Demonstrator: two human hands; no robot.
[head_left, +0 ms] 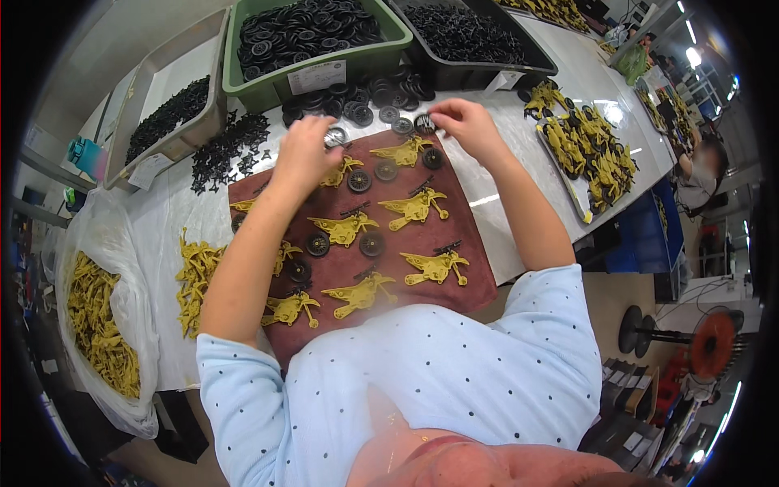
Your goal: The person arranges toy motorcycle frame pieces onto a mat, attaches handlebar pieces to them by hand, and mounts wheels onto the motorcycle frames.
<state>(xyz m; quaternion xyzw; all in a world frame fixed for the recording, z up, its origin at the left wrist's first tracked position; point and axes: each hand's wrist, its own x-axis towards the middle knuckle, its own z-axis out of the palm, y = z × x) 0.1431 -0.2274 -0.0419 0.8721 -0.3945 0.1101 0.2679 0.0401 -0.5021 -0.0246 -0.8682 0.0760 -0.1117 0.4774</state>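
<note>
Green bin (276, 81): upper middle, heaped with black wheels.
Brown mat (479, 272): centre, carrying rows of yellow motorcycle bodies (415, 207).
Left hand (304, 154): fingers pinched on a small wheel (335, 136) at the mat's top edge.
Right hand (464, 122): grasping a black wheel (423, 123) just beside loose wheels.

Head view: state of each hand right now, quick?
Left hand: fingers curled on a small round black plastic wheel.
Right hand: pinching another black wheel at the mat's far edge.
</note>
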